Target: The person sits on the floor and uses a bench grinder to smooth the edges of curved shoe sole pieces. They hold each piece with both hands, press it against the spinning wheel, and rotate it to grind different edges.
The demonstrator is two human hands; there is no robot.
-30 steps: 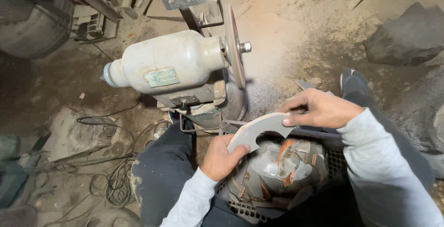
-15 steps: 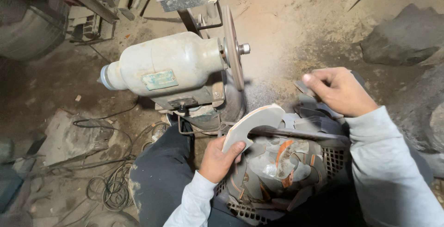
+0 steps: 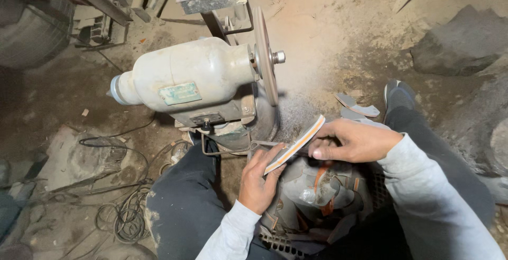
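orange-edged sole piece (image 3: 296, 143) pinched edge-on between left hand (image 3: 257, 183) and right hand (image 3: 353, 141).

Dusty floor (image 3: 338, 32) bears grinder (image 3: 196, 82), perhaps cables (image 3: 121, 217).

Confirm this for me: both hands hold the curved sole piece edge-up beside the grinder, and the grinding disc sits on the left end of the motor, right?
Not quite. In the head view the grinding disc sits on the motor's right end. Both the left hand and right hand do hold the sole piece edge-up.
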